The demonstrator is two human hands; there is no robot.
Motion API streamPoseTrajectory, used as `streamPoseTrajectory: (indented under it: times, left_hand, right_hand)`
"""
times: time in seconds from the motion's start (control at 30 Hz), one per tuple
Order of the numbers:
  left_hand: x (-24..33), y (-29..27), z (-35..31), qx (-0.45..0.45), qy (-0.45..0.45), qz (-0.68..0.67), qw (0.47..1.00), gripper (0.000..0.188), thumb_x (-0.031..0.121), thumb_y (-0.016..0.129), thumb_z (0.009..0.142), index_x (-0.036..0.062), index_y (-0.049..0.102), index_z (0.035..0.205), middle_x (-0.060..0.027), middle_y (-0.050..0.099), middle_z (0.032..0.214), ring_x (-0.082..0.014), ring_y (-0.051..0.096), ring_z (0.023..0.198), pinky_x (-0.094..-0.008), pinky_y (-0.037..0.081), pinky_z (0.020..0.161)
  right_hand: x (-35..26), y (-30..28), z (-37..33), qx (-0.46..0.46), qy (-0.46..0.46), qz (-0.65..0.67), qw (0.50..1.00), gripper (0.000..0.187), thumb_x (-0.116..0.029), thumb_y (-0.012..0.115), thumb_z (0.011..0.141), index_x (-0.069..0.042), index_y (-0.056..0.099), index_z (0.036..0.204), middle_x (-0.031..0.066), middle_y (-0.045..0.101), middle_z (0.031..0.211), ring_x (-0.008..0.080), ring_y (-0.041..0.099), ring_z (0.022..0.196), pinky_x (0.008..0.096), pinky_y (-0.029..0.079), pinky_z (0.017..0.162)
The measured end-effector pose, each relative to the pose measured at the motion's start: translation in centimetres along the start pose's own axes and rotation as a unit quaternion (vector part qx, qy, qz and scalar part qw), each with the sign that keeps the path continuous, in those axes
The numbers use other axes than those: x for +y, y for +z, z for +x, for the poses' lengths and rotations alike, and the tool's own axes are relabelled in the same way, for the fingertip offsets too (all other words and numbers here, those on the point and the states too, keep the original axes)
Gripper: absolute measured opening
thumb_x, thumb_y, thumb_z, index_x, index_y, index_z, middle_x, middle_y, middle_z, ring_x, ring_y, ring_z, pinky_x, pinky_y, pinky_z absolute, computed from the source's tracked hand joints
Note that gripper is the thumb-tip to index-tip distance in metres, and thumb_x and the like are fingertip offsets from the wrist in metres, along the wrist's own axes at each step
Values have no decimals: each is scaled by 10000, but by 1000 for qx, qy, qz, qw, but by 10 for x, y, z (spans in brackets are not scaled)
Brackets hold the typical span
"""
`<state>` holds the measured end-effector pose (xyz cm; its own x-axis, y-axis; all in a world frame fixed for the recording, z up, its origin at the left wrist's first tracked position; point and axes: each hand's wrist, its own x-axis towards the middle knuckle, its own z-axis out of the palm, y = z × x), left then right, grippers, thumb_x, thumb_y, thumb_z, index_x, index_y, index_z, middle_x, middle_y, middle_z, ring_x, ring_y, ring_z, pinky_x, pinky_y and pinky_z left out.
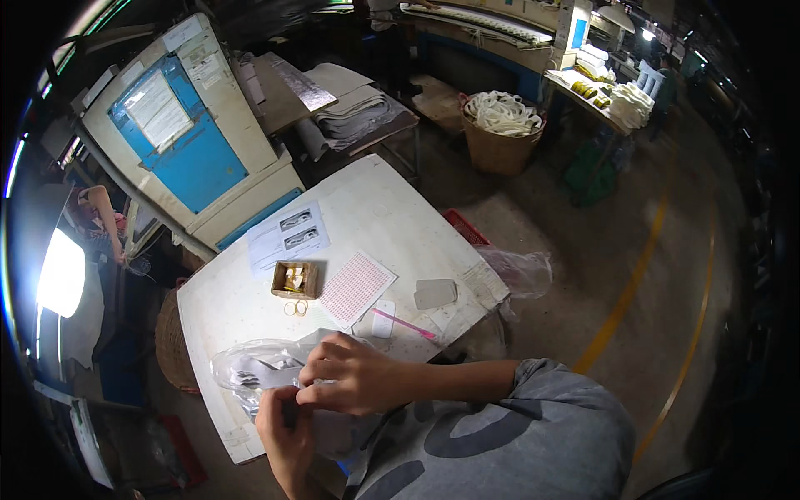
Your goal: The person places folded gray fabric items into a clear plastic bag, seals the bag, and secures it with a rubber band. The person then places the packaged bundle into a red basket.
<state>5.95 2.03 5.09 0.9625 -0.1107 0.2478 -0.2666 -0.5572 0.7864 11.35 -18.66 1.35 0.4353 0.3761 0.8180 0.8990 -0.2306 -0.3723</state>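
A see-through plastic bag (pixel 227 364) lies at the near edge of the white table, with pale grey flat pieces (pixel 268 375) inside. My left hand (pixel 283 429) pinches the bag's near side, thumb and fingers pressed together. Close against it, my right hand (pixel 352 377) has its fingers curled down on the bag. What lies between the fingertips is partly hidden by the knuckles. Beyond the hands are a pink pen-like stick (pixel 408 323), a white tag (pixel 383 319) and a sheet of small red marks (pixel 357 292).
On the white table (pixel 375 200) stand a small box (pixel 295 280), yellowish rings (pixel 296 308), a printed sheet with pictures (pixel 287 233) and a grey flat piece (pixel 435 293). A blue-and-cream machine (pixel 196 171) rises at left. A basket of white material (pixel 502 137) stands beyond.
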Motion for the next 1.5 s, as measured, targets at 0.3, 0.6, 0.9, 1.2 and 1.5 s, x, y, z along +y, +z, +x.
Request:
streamPoseTrajectory:
  times: [0.3,0.6,0.9,1.2,1.5]
  left_hand:
    - [-9,-3,-1,-20,-9,32,999,186,-22,760,892,3,628,1020,-138,667,955,-306,616,831,-395,487,777]
    - [-8,4,10,-1,50,36,998,106,28,735,1006,17,630,1011,15,557,806,-59,463,725,-244,385,643]
    - [-5,8,6,25,-29,-67,997,121,34,778,939,-13,674,981,-95,621,864,-199,557,777,-327,450,717]
    - [-2,7,7,18,-7,-79,997,140,11,756,842,-19,676,952,-113,658,881,-254,599,816,-357,474,762]
    - [2,6,6,-1,6,-65,998,148,21,759,817,-15,673,932,-117,662,879,-277,600,845,-371,472,806]
  right_hand:
    - [3,0,3,9,21,33,999,336,-225,856,850,-187,735,1161,-19,657,1145,217,593,1114,410,413,1016]
    - [10,0,4,-5,47,55,997,356,-206,885,833,-149,728,1148,-8,658,1111,247,586,1108,419,433,990]
    - [9,-2,5,-12,59,88,994,351,-198,890,827,-132,726,1131,9,650,1094,262,587,1103,426,449,1000]
    - [9,-6,5,-52,44,97,993,370,-186,865,819,-103,690,1134,75,642,1112,303,585,1156,457,438,1054]
    - [7,-2,6,-67,11,71,995,399,-184,850,805,-71,628,1116,127,621,1120,339,593,1171,465,452,1070]
